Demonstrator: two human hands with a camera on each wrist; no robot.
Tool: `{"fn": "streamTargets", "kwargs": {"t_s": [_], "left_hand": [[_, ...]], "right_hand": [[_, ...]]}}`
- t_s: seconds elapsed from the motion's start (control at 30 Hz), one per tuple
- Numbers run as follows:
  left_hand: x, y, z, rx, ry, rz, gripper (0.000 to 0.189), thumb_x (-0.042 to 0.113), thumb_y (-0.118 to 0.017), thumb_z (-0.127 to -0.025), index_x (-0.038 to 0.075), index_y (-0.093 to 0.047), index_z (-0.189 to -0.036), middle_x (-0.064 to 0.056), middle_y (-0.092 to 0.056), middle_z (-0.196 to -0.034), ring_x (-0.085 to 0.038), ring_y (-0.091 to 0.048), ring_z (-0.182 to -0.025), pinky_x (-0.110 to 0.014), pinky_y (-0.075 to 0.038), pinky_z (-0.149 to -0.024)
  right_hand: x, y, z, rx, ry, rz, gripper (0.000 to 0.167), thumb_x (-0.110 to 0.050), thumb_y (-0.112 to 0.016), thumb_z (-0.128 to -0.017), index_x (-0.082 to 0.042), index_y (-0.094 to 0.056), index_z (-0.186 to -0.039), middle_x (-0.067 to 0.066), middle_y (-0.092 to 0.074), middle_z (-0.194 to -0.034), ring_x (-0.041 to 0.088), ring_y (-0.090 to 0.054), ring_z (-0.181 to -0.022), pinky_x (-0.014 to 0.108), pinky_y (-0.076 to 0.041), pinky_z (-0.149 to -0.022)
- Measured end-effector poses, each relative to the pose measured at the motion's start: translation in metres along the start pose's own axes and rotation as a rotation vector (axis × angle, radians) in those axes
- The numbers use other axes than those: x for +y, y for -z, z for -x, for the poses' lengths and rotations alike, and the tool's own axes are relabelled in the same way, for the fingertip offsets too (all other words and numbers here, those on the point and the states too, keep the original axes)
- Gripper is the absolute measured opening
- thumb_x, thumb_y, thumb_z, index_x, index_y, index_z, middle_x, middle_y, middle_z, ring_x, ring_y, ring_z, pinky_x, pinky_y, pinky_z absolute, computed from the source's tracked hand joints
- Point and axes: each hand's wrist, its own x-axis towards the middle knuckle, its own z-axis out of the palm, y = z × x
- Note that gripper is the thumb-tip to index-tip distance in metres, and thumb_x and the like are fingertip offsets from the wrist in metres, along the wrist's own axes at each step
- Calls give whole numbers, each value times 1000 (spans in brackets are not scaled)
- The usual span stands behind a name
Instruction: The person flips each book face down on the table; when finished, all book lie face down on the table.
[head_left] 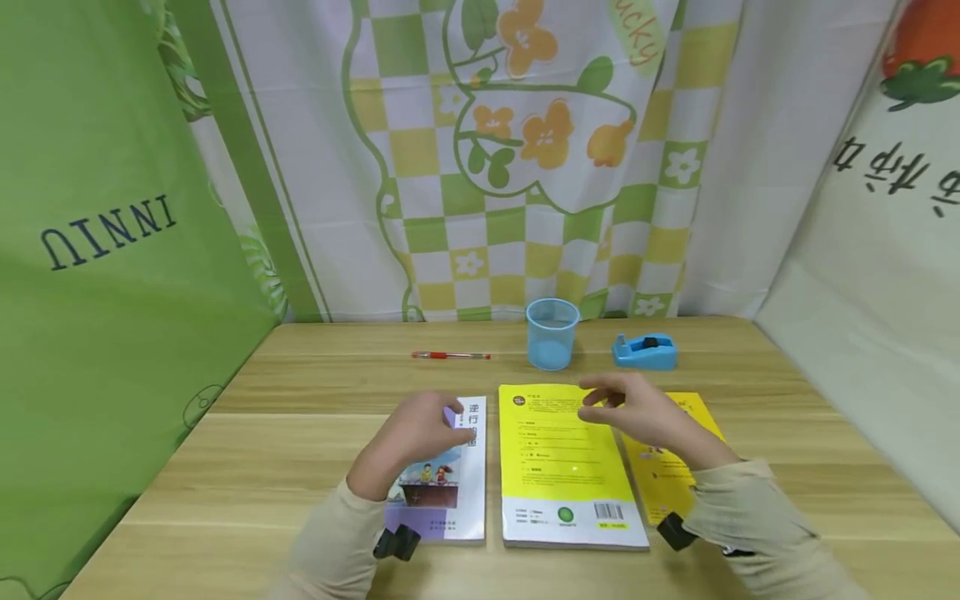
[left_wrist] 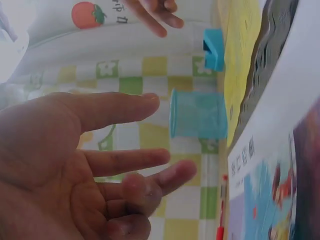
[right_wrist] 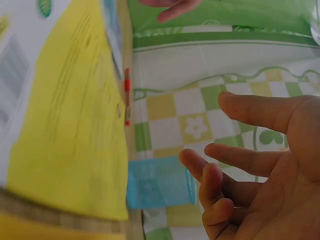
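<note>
Three books lie in a row on the wooden table. My left hand hovers above the leftmost one, a purple and white book with a cartoon picture on its cover. In the middle lies a thick yellow book with a white lower band and a barcode. Over its right edge hangs my right hand, fingers loosely bent and holding nothing. A second yellow book, at the right, is partly covered by that forearm. Both wrist views show fingers apart from the books, with nothing between them.
Behind the books stand a blue translucent cup and a blue tape dispenser. A red pen lies to the cup's left. Patterned curtains close off the table's back, with more fabric at both sides.
</note>
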Motion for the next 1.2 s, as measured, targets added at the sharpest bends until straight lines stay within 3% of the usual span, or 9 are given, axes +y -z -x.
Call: {"fn": "streamTargets", "kwargs": {"t_s": [0.13,0.27,0.37,0.43,0.53,0.63,0.77,1.03,1.2], "left_hand": [[15,-12,-8,-3,-57,14,40,21,-77,-83,-1,-71,-116,-5,-71,-83,-12,-58,-64,-26,-46,-54],[28,-26,-16,-34,-66,11,47,18,-79,-80,-2,-69,-121,1,-56,-64,-10,-45,-54,-24,-34,-48],[36,-36,-22,-64,-32,-36,54,19,-83,-78,-1,-67,-125,-4,-67,-80,-13,-47,-60,-26,-37,-53],[40,-41,-25,-80,-11,-82,57,20,-86,-76,1,-67,-126,-9,-73,-103,-16,-53,-72,-29,-44,-61],[43,-47,-28,-92,12,-129,61,20,-89,-73,3,-67,-127,-12,-68,-128,-19,-57,-88,-33,-49,-73],[43,-50,-30,-94,25,-138,63,20,-90,-72,3,-67,-128,-12,-68,-127,-20,-57,-88,-34,-49,-73],[41,-52,-32,-91,31,-143,64,20,-91,-71,3,-67,-128,-12,-70,-124,-19,-55,-84,-33,-47,-69],[35,-60,-35,-103,52,-141,63,20,-92,-70,2,-68,-126,-12,-69,-125,-21,-57,-90,-34,-49,-77],[34,-64,-36,-125,75,-120,58,18,-91,-71,-1,-69,-122,-10,-70,-112,-20,-54,-81,-31,-44,-67]], "right_hand": [[19,4,3,-22,11,41,54,-12,-77,-88,9,-58,-134,22,-69,-119,27,-63,-100,39,-54,-83],[31,5,2,-57,-84,111,62,-9,-82,-81,9,-57,-135,23,-67,-122,31,-63,-102,46,-55,-88],[39,2,0,-94,-171,145,67,-11,-85,-79,8,-56,-137,21,-68,-121,31,-63,-103,47,-55,-88],[43,0,-1,-116,-219,153,67,-11,-85,-79,7,-56,-137,20,-68,-120,30,-63,-104,45,-57,-86],[46,-2,-3,-139,-265,159,67,-7,-84,-78,5,-56,-138,20,-68,-120,31,-64,-106,40,-59,-79],[47,-2,-4,-146,-280,184,67,-3,-84,-76,4,-57,-138,20,-68,-119,31,-64,-105,39,-58,-77],[47,-3,-6,-147,-286,218,67,-2,-84,-75,3,-57,-137,17,-70,-117,30,-62,-103,45,-54,-86],[46,-11,-6,-147,-262,221,60,3,-79,-77,7,-60,-133,14,-72,-113,26,-60,-97,49,-52,-91],[46,-15,-5,-152,-248,237,50,5,-76,-78,4,-67,-127,14,-72,-114,25,-59,-92,46,-54,-87]]}}
